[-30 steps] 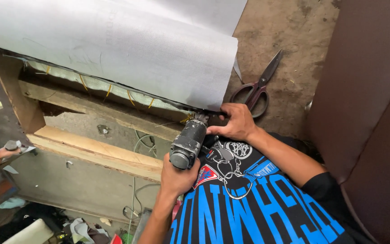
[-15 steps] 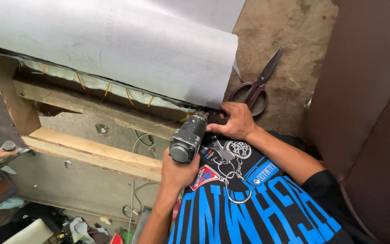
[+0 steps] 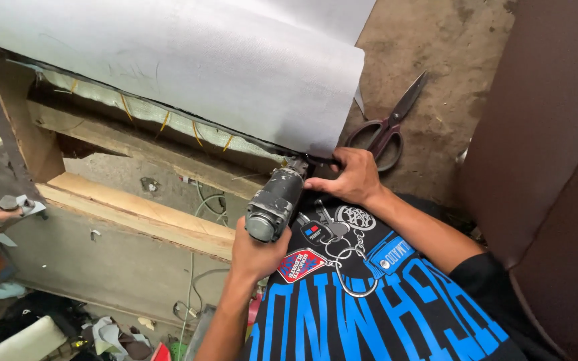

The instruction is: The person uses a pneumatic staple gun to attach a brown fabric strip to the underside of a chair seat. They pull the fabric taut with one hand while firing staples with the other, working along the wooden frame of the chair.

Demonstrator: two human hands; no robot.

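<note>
Head view: a grey staple gun [image 3: 274, 204] is gripped by the left hand [image 3: 257, 249]; grey sheet [image 3: 235, 73] edge is pinched by the right hand [image 3: 348, 177], scissors [image 3: 389, 127] nearby

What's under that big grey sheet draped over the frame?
Under the grey sheet a wooden frame shows, with pale webbing along its top rail and loose wires in the hollow. Whatever lies further up beneath the sheet is covered.

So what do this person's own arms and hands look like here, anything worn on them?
Both are bare: the left hand and right hand wear no gloves, and no rings, watch or bands show. The forearms are uncovered; a black short sleeve shows on the right upper arm only. It belongs to a black T-shirt with large blue lettering and small printed emblems.
</note>
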